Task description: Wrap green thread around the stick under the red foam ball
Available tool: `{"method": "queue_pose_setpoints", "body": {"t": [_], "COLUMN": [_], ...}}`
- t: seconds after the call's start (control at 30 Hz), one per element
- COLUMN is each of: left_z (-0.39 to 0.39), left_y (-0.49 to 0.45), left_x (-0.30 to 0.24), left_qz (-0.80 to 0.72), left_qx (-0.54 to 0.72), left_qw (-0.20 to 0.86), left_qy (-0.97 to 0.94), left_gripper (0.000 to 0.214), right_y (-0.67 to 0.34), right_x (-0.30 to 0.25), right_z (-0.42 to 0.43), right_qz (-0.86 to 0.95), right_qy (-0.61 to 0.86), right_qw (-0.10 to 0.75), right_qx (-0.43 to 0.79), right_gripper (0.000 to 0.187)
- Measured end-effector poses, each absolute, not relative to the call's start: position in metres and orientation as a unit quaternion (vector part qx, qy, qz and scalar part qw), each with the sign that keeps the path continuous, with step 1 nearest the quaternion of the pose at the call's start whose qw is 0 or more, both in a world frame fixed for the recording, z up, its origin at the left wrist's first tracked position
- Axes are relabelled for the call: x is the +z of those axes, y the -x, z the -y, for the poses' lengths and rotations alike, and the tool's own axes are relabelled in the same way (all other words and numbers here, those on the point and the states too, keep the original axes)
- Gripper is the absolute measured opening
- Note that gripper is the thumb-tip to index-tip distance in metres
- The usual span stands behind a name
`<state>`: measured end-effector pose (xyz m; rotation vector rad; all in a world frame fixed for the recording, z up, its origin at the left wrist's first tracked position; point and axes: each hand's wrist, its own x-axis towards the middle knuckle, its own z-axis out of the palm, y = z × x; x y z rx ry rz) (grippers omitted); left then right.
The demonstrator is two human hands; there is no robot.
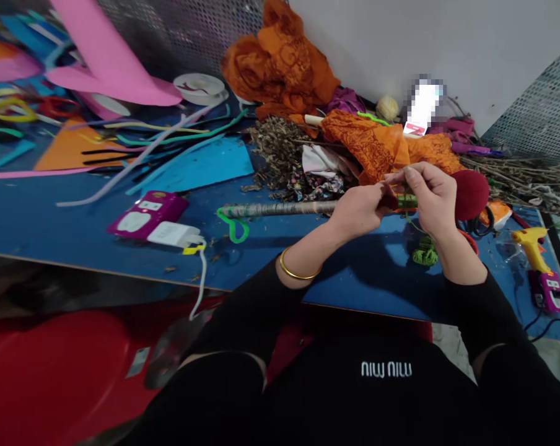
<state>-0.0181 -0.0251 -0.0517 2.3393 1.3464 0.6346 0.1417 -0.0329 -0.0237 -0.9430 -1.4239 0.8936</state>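
A long wrapped stick (280,209) lies across the blue table (66,217), with a green loop at its left end and a red felt ball (470,193) at its right end. My left hand (360,209) is closed around the stick near the ball. My right hand (429,193) pinches the green-wrapped section of the stick right beside the ball. A thin green cord hangs from there down to a small green bundle (425,254) on the table.
Orange cloth (284,68), dried twigs (521,176) and a pile of dried plant bits sit behind the hands. A yellow glue gun (533,248) lies at right. A purple power strip (145,217) with a white plug sits at left, beyond it coloured foam sheets and strips (122,133).
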Motion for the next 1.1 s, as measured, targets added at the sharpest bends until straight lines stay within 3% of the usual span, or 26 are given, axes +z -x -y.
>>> {"method": "queue_pose_setpoints", "body": {"t": [0.4, 0.57, 0.77, 0.97, 1.1], "left_z": [0.033, 0.033, 0.030, 0.023, 0.015], "left_y": [0.012, 0.014, 0.015, 0.026, 0.037], "left_x": [-0.051, -0.054, -0.059, -0.055, -0.050], "left_qz": [-0.458, -0.428, -0.416, -0.444, -0.474], "left_qx": [0.192, 0.213, 0.228, 0.255, 0.285], "left_qw": [0.063, 0.054, 0.056, 0.077, 0.090], "left_qy": [-0.866, -0.877, -0.878, -0.856, -0.828], "left_gripper": [0.036, 0.041, 0.032, 0.028, 0.031], "right_y": [-0.141, -0.140, -0.138, -0.158, -0.192], "right_x": [-0.041, -0.041, -0.044, -0.019, 0.012], "right_z": [0.020, 0.019, 0.019, 0.023, 0.027], "right_qz": [0.553, 0.549, 0.527, 0.511, 0.552], "right_qy": [0.411, 0.408, 0.410, 0.411, 0.423], "right_qw": [0.590, 0.600, 0.598, 0.584, 0.516], "right_qx": [0.422, 0.415, 0.442, 0.478, 0.499], "right_gripper": [0.042, 0.044, 0.043, 0.032, 0.027]}}
